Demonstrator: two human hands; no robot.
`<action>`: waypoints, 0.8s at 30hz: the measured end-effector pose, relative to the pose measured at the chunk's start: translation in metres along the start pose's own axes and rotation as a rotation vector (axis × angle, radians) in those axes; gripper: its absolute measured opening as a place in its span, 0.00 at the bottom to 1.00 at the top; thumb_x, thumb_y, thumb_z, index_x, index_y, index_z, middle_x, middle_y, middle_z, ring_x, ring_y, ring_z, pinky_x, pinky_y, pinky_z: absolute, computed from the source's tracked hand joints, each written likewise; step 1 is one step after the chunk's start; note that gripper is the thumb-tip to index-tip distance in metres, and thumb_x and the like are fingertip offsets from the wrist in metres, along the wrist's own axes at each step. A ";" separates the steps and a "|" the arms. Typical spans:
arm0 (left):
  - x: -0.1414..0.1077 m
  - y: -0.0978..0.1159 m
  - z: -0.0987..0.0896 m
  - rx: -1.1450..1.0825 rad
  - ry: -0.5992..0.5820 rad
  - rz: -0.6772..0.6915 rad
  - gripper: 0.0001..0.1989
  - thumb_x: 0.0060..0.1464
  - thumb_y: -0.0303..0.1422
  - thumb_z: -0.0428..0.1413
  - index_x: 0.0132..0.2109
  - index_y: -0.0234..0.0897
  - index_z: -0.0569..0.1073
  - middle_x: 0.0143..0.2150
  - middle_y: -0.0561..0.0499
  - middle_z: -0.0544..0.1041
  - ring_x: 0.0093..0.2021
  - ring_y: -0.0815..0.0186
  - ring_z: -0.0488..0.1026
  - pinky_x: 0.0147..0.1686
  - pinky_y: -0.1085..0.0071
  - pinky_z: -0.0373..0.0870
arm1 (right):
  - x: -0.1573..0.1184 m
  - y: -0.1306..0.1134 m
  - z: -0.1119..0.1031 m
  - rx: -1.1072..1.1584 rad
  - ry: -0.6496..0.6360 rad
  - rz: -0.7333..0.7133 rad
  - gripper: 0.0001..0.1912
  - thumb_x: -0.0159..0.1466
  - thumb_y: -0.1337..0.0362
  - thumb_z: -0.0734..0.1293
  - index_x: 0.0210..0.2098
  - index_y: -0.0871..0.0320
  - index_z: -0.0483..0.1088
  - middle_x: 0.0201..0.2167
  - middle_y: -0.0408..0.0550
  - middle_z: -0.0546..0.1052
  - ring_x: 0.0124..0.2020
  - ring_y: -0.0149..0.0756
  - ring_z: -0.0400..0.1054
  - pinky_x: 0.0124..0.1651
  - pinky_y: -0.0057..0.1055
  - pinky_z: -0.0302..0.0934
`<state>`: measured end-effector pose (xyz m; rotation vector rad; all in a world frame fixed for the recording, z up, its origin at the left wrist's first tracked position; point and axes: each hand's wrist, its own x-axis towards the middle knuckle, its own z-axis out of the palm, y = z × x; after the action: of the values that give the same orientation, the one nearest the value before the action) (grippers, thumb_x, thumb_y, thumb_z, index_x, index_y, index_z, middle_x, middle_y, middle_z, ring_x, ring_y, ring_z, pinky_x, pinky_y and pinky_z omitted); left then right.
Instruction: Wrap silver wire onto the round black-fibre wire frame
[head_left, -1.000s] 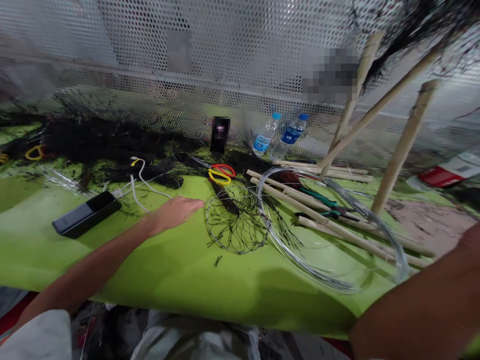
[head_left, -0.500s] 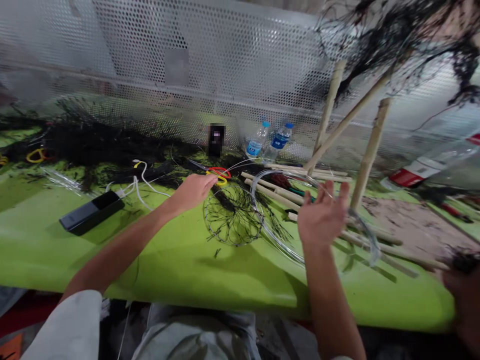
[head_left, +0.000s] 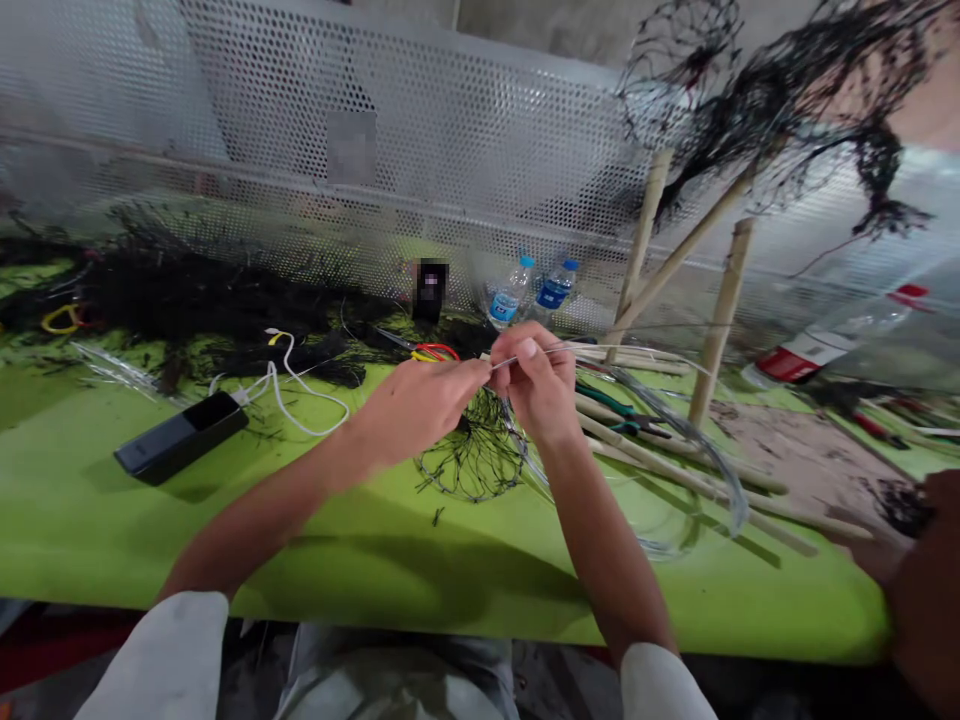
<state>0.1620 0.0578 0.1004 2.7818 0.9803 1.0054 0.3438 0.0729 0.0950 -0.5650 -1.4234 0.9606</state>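
My left hand point(head_left: 424, 405) pinches a thin pale wire point(head_left: 504, 363) above the middle of the green table. Close beside it, my right hand point(head_left: 536, 380) has its thumb and fingers closed on the same wire, which trails off to the right. Below the hands lies a round black net point(head_left: 472, 465) on a wire hoop. Behind my left hand are the red and yellow handles of scissors point(head_left: 436, 352). A coil of clear wire point(head_left: 712, 455) loops over the sticks to the right of my right hand, partly hidden.
A black power bank point(head_left: 180, 437) with white cables lies left. Black netting point(head_left: 225, 300) is heaped behind. Two water bottles point(head_left: 553, 290), wooden sticks point(head_left: 720, 325), green-handled pliers point(head_left: 607, 402) and a red-labelled bottle point(head_left: 806, 352) are right. Another person's arm point(head_left: 930, 590) shows at the right edge.
My right hand has moved left and closed from open onto the wire, meeting my left hand. My left hand has shifted slightly right. The green-handled pliers are more visible.
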 end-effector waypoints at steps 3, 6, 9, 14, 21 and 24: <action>-0.002 -0.002 -0.008 -0.018 -0.007 -0.023 0.13 0.72 0.32 0.46 0.46 0.38 0.75 0.38 0.48 0.82 0.33 0.65 0.78 0.34 0.69 0.68 | 0.003 -0.002 -0.003 -0.004 -0.085 0.011 0.14 0.64 0.50 0.72 0.33 0.54 0.76 0.19 0.40 0.72 0.17 0.27 0.63 0.19 0.25 0.58; 0.000 -0.007 -0.015 -0.079 -0.033 -0.036 0.12 0.71 0.31 0.48 0.44 0.37 0.76 0.36 0.50 0.82 0.31 0.67 0.77 0.33 0.70 0.66 | 0.002 0.002 -0.006 0.003 -0.121 0.000 0.11 0.67 0.55 0.71 0.34 0.56 0.77 0.23 0.43 0.77 0.19 0.29 0.70 0.19 0.25 0.61; 0.002 -0.011 -0.022 -0.163 -0.006 -0.027 0.09 0.69 0.31 0.51 0.45 0.36 0.76 0.30 0.54 0.79 0.25 0.71 0.72 0.29 0.73 0.63 | 0.000 0.003 -0.008 0.013 -0.137 -0.022 0.09 0.68 0.58 0.70 0.37 0.57 0.78 0.26 0.45 0.80 0.22 0.31 0.74 0.20 0.24 0.64; 0.000 -0.009 -0.033 -0.308 -0.002 -0.070 0.06 0.67 0.31 0.54 0.45 0.35 0.75 0.23 0.59 0.69 0.20 0.76 0.60 0.24 0.77 0.58 | -0.003 -0.009 -0.007 0.016 -0.145 -0.086 0.08 0.71 0.63 0.67 0.39 0.57 0.79 0.28 0.44 0.80 0.23 0.29 0.74 0.22 0.24 0.68; -0.003 -0.003 -0.036 -0.631 -0.048 -0.214 0.11 0.69 0.36 0.52 0.43 0.35 0.76 0.26 0.56 0.69 0.24 0.75 0.61 0.23 0.77 0.57 | -0.008 -0.019 -0.001 0.036 -0.161 -0.089 0.10 0.73 0.65 0.65 0.41 0.57 0.79 0.30 0.44 0.80 0.26 0.27 0.76 0.25 0.23 0.71; -0.001 -0.005 -0.033 -0.795 -0.117 -0.250 0.11 0.69 0.37 0.53 0.42 0.34 0.75 0.29 0.54 0.70 0.27 0.74 0.63 0.25 0.78 0.62 | -0.009 -0.017 0.001 0.041 -0.198 -0.080 0.09 0.73 0.66 0.65 0.42 0.57 0.79 0.30 0.44 0.80 0.26 0.27 0.76 0.26 0.22 0.71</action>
<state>0.1397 0.0551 0.1246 1.9868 0.6798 0.9138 0.3477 0.0561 0.1040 -0.3880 -1.5860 1.0003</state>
